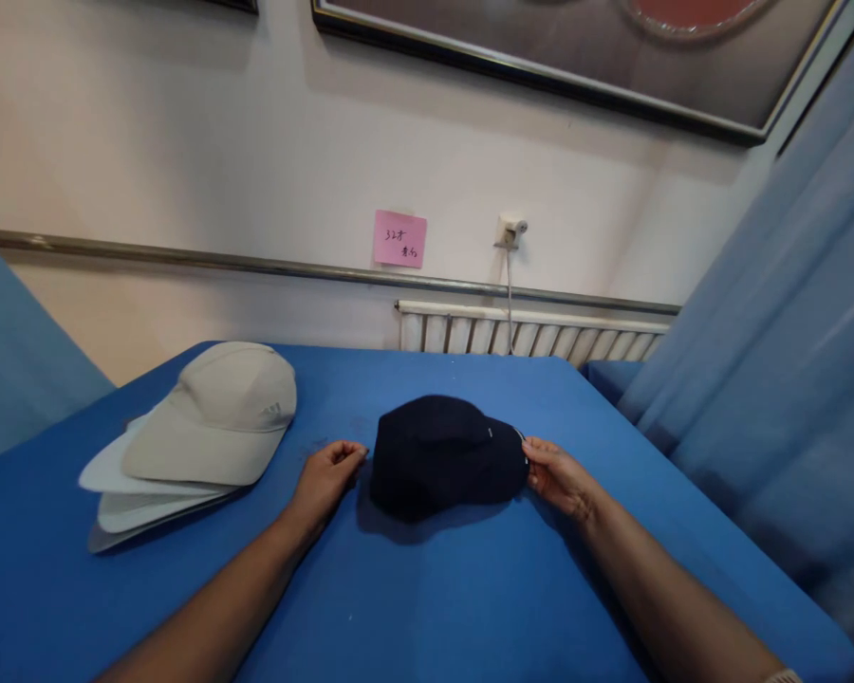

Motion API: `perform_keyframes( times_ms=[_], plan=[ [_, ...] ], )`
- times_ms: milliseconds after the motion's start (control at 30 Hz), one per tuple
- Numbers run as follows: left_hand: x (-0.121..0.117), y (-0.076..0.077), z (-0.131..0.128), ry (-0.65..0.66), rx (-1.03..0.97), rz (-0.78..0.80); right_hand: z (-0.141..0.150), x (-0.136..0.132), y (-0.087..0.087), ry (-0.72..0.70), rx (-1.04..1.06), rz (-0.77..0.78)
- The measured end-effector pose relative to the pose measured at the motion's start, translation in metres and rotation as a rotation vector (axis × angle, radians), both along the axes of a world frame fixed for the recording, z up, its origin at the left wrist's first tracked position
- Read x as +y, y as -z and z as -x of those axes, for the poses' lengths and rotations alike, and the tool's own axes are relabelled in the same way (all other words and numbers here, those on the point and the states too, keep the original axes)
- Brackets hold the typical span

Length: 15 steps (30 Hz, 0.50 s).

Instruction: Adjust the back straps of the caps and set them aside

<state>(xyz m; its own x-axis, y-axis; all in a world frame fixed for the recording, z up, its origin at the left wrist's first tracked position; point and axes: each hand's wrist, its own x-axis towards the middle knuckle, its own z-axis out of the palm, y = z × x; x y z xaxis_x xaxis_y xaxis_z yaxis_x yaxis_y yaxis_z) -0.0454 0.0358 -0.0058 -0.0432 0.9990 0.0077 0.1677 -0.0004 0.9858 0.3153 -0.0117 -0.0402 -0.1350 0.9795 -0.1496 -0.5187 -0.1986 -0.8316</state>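
A black cap point(431, 455) sits on the blue-covered table in front of me, its brim pointing right. My right hand point(559, 477) pinches the tip of that brim between thumb and fingers. On the other side, my left hand point(327, 479) has its thumb and forefinger pressed together close by the cap's left edge. A small dark bit shows at those fingertips, too small to name; whether they touch the cap I cannot tell. To the left lies a stack of several pale caps, with a beige cap point(217, 413) with a small logo on top.
The blue table point(427, 607) reaches back to a white radiator point(470, 332) and a metal rail point(285, 268). A pink note point(399, 239) and a socket with a plugged-in cord point(510, 232) are on the wall. Blue curtains point(775, 360) hang at the right.
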Motion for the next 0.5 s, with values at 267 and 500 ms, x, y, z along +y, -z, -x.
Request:
perform_keyframes(
  times_ms=[267,500],
  plan=[
    [0.0,0.012,-0.011,0.184,0.245,-0.06,-0.059,0.052,0.004,0.711,0.086,0.0],
    [-0.002,0.006,-0.008,0.272,0.32,-0.039,-0.101,0.118,0.004,0.913,0.007,0.017]
  ],
)
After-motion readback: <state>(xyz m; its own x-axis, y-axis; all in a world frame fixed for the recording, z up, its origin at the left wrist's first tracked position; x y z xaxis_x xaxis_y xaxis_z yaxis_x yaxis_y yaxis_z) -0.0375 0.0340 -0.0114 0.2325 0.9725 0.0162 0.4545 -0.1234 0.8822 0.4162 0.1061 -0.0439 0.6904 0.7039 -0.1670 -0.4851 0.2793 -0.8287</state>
